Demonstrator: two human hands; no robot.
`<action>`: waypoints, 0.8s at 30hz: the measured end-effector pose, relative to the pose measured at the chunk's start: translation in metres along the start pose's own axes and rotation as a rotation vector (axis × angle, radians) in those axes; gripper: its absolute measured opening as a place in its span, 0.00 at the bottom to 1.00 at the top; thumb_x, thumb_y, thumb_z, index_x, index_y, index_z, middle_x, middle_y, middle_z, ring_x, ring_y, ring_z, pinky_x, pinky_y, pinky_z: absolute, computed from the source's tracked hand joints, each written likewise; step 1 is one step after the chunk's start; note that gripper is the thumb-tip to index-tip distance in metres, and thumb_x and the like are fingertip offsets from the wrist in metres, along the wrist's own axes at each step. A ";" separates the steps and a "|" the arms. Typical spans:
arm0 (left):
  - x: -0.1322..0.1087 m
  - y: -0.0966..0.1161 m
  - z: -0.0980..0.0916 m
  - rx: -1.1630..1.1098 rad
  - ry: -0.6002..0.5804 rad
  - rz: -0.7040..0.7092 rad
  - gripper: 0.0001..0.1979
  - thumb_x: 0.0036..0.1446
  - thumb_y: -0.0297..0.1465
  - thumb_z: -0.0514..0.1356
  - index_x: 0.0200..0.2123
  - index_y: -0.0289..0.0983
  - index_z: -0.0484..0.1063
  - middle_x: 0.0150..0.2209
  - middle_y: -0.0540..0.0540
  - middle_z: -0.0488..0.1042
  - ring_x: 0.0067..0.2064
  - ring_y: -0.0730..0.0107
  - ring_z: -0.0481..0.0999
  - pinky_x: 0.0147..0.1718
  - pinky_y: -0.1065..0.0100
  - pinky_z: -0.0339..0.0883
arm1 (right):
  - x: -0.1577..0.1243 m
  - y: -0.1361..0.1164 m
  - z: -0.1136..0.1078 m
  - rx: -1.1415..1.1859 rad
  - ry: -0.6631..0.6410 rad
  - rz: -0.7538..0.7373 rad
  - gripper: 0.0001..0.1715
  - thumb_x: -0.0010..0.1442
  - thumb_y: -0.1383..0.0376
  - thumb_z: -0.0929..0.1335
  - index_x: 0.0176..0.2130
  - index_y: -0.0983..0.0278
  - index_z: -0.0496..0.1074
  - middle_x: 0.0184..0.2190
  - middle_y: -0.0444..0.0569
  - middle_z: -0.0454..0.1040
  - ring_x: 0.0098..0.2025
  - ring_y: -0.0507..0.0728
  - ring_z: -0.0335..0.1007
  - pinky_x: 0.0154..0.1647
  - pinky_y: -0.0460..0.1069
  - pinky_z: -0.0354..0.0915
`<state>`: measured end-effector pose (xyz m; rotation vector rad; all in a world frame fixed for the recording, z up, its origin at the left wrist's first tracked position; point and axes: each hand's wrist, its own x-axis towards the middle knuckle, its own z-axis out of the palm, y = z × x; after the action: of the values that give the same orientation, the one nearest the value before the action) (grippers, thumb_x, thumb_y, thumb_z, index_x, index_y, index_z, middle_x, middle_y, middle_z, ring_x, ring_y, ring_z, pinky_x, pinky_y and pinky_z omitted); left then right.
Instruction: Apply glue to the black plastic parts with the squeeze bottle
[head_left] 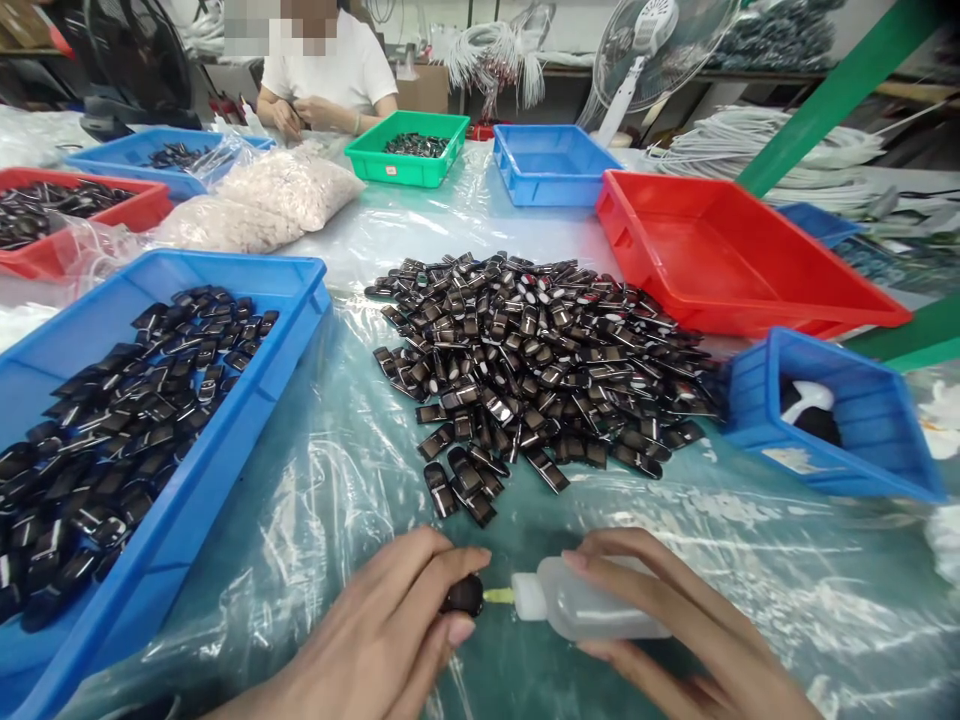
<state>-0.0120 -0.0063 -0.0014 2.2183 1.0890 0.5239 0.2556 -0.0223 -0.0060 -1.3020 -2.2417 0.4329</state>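
Translucent plastic gives the squeeze bottle (570, 605) a light, soft look; its smooth sides, held between the thumb and fingers of the right hand (675, 605), would probably yield to gentle pressure. Facing it above the worktable, the left hand (394, 625) pinches a small black piece (466, 597), its rounded end at the yellow nozzle (499, 596) (contact is too fine to judge). Likely light, stiff and slick, the piece is best taken by its sides. Beyond, glossy oblong pieces form a heap (540, 370) on wrinkled, shiny sheeting (315, 540).
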 end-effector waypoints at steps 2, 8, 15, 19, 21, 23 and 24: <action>0.001 -0.002 0.002 -0.009 0.031 0.021 0.15 0.70 0.35 0.50 0.57 0.43 0.64 0.46 0.46 0.75 0.46 0.63 0.79 0.44 0.70 0.76 | 0.000 0.001 0.000 -0.004 0.001 -0.012 0.17 0.65 0.60 0.65 0.54 0.52 0.68 0.46 0.46 0.75 0.46 0.51 0.79 0.40 0.37 0.74; 0.001 -0.007 0.008 -0.020 0.047 0.074 0.13 0.71 0.38 0.47 0.53 0.43 0.65 0.41 0.47 0.76 0.41 0.64 0.79 0.40 0.69 0.76 | 0.002 0.001 -0.003 -0.026 -0.011 -0.028 0.13 0.66 0.61 0.64 0.51 0.54 0.68 0.46 0.47 0.75 0.47 0.50 0.78 0.40 0.36 0.72; 0.002 0.000 0.002 0.006 0.064 0.085 0.14 0.72 0.40 0.43 0.55 0.44 0.60 0.41 0.48 0.78 0.39 0.64 0.79 0.36 0.68 0.75 | 0.002 0.003 -0.004 -0.055 0.011 -0.041 0.14 0.66 0.63 0.63 0.51 0.53 0.69 0.46 0.46 0.76 0.46 0.50 0.78 0.42 0.37 0.72; 0.003 0.000 0.002 0.037 0.051 0.089 0.15 0.72 0.41 0.43 0.53 0.43 0.62 0.39 0.48 0.79 0.37 0.64 0.79 0.34 0.68 0.76 | 0.005 0.001 -0.003 -0.031 0.023 -0.048 0.16 0.64 0.65 0.64 0.51 0.53 0.69 0.45 0.46 0.76 0.46 0.50 0.78 0.40 0.37 0.73; 0.003 -0.003 0.005 0.027 0.083 0.116 0.15 0.72 0.41 0.43 0.53 0.43 0.62 0.37 0.47 0.79 0.35 0.63 0.79 0.31 0.68 0.76 | 0.006 -0.001 -0.004 -0.027 0.032 -0.052 0.16 0.64 0.66 0.64 0.51 0.53 0.69 0.44 0.46 0.77 0.44 0.50 0.79 0.39 0.36 0.73; 0.003 -0.005 0.007 0.018 0.114 0.132 0.15 0.72 0.41 0.43 0.53 0.43 0.62 0.37 0.47 0.79 0.35 0.63 0.79 0.29 0.68 0.75 | 0.007 -0.002 -0.005 -0.029 0.039 -0.048 0.16 0.65 0.65 0.64 0.51 0.53 0.69 0.44 0.46 0.77 0.44 0.50 0.79 0.40 0.37 0.73; 0.003 -0.005 0.008 0.014 0.118 0.140 0.15 0.72 0.41 0.43 0.53 0.43 0.62 0.37 0.47 0.79 0.35 0.63 0.79 0.29 0.68 0.75 | 0.007 -0.003 -0.005 -0.036 0.036 -0.041 0.15 0.65 0.65 0.64 0.51 0.53 0.70 0.44 0.46 0.77 0.44 0.50 0.79 0.41 0.37 0.73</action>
<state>-0.0088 -0.0043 -0.0105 2.3123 1.0026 0.7174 0.2536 -0.0178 0.0015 -1.2688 -2.2514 0.3529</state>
